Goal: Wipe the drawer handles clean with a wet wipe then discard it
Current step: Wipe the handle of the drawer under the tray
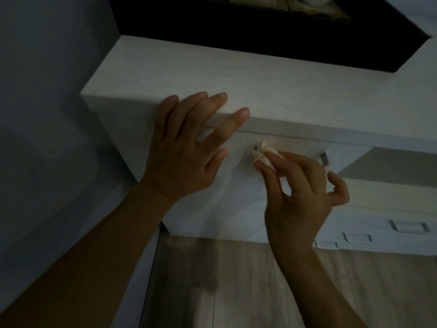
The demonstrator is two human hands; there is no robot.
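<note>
The room is dim. A white chest of drawers [212, 74] fills the middle of the head view. My right hand [302, 192] pinches a crumpled white wet wipe [264, 155] between thumb and fingertips, and the wipe is pressed against the left end of the top drawer's metal handle [324, 157], most of which my hand hides. Only the handle's right end shows. My left hand [186, 147] lies with straight, spread fingers over the chest's front top edge, left of the wipe.
A black-framed object [272, 31] stands on the back of the chest top. More white drawers with metal handles [409, 227] sit lower right. A grey wall [47, 91] is to the left, and wooden flooring [224, 280] is below.
</note>
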